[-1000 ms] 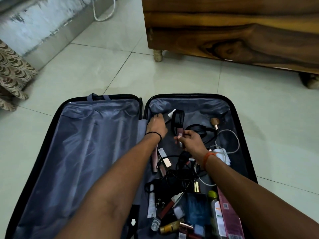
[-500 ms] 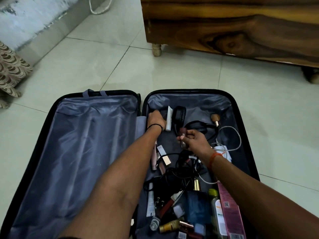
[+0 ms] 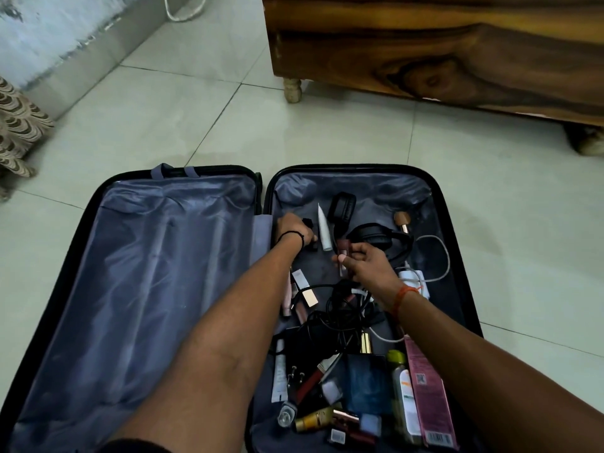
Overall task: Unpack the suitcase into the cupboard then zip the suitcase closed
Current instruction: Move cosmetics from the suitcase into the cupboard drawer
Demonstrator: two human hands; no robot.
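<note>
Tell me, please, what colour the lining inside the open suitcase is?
The fabric lining of the black hard-shell suitcase is greyish blue, best seen in the head view.

Left hand (image 3: pixel 292 231) now grips a small black item (image 3: pixel 307 223); the white tube (image 3: pixel 324 231), previously against it, lies just beside, released.

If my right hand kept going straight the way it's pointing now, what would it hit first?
Your right hand, pinching a pink lip gloss tube, points up and left. Probably the white tube comes first, though depth is unclear.
</note>
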